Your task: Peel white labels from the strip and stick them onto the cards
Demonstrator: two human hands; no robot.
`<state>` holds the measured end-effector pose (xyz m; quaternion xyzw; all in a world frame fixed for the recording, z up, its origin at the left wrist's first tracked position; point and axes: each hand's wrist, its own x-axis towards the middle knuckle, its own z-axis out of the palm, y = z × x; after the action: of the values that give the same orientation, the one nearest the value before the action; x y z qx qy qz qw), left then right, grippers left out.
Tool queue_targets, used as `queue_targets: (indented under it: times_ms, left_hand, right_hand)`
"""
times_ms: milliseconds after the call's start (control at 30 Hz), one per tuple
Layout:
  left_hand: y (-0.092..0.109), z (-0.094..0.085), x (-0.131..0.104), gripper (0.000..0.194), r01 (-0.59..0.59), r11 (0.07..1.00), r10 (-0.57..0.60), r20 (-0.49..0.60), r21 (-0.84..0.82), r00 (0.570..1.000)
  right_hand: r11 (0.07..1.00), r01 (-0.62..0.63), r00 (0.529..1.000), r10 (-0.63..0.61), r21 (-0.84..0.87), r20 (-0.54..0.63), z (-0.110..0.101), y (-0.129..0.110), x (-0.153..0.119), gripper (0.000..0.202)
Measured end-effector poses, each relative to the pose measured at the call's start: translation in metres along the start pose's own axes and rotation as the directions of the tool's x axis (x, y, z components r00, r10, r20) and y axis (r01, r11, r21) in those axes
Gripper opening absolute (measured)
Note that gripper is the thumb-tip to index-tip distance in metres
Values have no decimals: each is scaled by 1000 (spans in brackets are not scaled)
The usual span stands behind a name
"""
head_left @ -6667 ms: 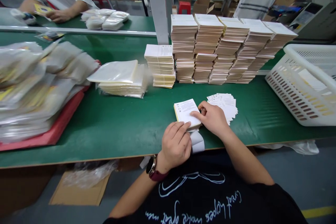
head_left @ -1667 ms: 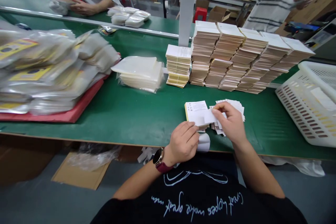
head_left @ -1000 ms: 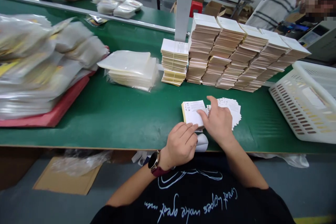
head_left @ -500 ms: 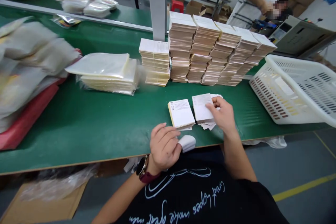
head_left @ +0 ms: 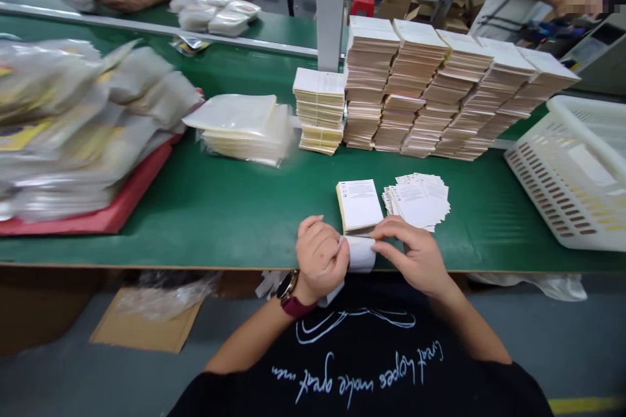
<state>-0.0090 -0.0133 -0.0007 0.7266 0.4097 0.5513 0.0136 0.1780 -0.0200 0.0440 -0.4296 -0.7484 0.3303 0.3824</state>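
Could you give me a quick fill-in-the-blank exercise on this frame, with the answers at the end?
1. The left hand and the right hand both touch the curled strip, whose colour is ____.
2. In the picture, the fanned cards lie to the ____ of the squared stack.
3. The watch is on the person's ____ wrist.
4. The table has a ____ top.

Missing words: white; right; left; green.

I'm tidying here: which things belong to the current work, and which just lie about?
Probably in use: held curled white paper strip; square white card stack; fanned white card pile.

Likely lying about: flat brown cardboard sheet; white perforated plastic basket.
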Motion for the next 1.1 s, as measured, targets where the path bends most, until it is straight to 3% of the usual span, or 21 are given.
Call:
queue_targets:
  times_ms: [67,133,200,300,367,433,500,600,767,933,1000,1100]
  left_hand:
    - [0,0,0,8,-8,999,10,-34,49,999]
    - [0,0,-1,23,-112,991,114,-31,74,993]
    - [0,-1,-1,26,-203,978,201,36,57,979]
    - [0,0,-1,16,-180,984,178,103,9,979]
    - [0,1,0,13,-162,987,159,100,14,982]
    - [1,4,0,12,-168,985,164,104,35,981]
    - [1,5,-1,13,-185,981,178,121,51,977]
    - [0,7,-3,16,-226,972,214,149,69,965]
    - [-1,7,-6,15,-247,966,233,166,74,958]
    - [-1,7,-5,14,-245,966,229,172,83,958]
    - [0,8,-4,13,-243,965,224,175,95,959]
    - [-1,9,-3,12,-262,959,238,197,108,951]
  right_hand:
    - [999,-25,999,26,33,-38,3,2,0,6]
    - [1000,2,999,-2,-1,-46,2,3,-1,7]
    - [990,89,994,-96,-113,-57,1,3,-3,11]
    - [948,252,953,-278,-192,-121,-4,1,-6,16]
    - [949,305,914,-314,-76,-256,-7,1,-1,18]
    - [970,236,890,-193,55,-413,-9,5,12,15]
    - [992,61,883,-2,110,-470,-8,11,29,7]
    - [974,-215,899,228,77,-373,-2,18,51,7]
    - [934,-353,896,357,64,-264,11,25,58,14]
    - [937,-345,912,319,-62,-258,16,30,56,14]
    - [921,-290,939,222,-260,-262,18,29,56,15]
    - [770,-207,971,84,-604,-226,20,26,56,15]
